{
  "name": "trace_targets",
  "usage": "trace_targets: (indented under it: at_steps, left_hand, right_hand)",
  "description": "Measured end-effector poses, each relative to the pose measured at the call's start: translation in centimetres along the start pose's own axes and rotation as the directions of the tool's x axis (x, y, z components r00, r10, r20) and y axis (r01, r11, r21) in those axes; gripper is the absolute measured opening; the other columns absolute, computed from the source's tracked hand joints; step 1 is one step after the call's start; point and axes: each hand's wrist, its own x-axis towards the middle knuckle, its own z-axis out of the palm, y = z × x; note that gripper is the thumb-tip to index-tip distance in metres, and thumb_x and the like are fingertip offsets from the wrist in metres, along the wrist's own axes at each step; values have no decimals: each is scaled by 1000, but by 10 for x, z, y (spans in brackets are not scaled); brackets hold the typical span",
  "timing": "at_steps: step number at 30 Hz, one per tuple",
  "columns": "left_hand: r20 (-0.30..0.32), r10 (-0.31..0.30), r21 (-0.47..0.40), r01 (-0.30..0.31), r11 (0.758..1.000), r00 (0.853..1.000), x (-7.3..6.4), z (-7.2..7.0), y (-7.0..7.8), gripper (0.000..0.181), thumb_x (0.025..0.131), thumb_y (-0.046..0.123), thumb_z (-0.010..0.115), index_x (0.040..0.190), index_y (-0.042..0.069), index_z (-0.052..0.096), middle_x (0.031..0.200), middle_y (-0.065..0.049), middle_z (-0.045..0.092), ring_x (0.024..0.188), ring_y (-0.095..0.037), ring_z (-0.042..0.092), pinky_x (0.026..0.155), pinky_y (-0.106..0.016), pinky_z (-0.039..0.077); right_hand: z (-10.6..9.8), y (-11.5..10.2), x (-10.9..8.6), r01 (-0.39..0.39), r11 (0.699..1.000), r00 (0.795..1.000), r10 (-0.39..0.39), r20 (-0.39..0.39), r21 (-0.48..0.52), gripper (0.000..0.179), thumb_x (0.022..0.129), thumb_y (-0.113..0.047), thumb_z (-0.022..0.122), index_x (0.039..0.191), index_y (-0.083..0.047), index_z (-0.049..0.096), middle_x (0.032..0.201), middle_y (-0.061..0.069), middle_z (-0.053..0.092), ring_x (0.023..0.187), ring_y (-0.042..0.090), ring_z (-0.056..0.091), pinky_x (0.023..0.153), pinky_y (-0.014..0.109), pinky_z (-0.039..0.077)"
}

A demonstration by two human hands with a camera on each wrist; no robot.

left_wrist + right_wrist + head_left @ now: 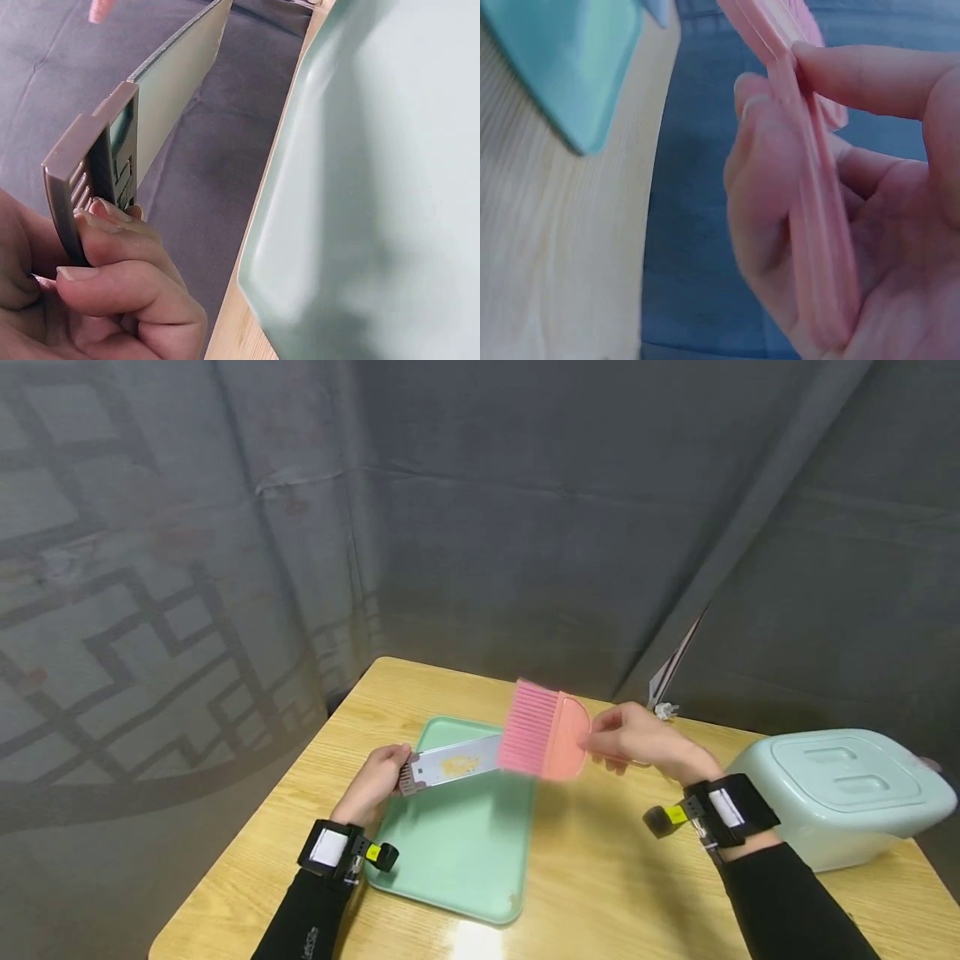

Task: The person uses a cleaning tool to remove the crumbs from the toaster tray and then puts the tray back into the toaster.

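My left hand (378, 777) grips the brown-grey plastic end of a long flat plate (459, 762). The plate is pale, with a yellow print on its face, and it slants up over a mint-green tray (450, 860). In the left wrist view, fingers curl around the ribbed plastic end (97, 157). A pink brush (543, 735) is in my right hand (637, 739), its wide bristles pointing left and overlapping the plate's far end in the head view. Thumb and fingers hold the brush's handle (821, 247) in the right wrist view.
The tray lies on a wooden table (600, 877). At the table's right stands a mint-green lidded box (847, 793). A small white thing (665, 710) is at the back edge, before a grey curtain (525, 527) that hangs behind the table.
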Motion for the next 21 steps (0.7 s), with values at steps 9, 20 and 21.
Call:
trace_targets:
  at_steps: [9,20,21]
  left_hand:
    - [-7,14,-2,-14,1000,1000,-1,-3,-2,40,112,22,37,108,-8,63,83,-6,64,70,-14,56,61,-27,43]
    - [-4,6,-11,-6,1000,1000,-1,-4,-3,41,112,22,35,108,-7,63,85,-7,65,72,-15,57,62,-28,42]
    - [-5,3,-15,-4,1000,1000,0,-4,-3,41,112,22,35,109,-8,63,86,-8,65,73,-15,57,63,-28,43]
  right_hand:
    - [-4,19,-1,17,980,1000,-21,21,198,37,94,-26,76,115,3,66,102,19,70,84,33,69,78,44,58]
    - [5,20,-2,5,939,997,-32,74,343,65,97,-12,69,154,-13,37,109,20,68,69,24,69,68,33,58]
    - [5,20,-2,11,936,996,-41,78,353,61,98,-11,68,153,-9,41,113,19,67,70,22,68,67,32,57]
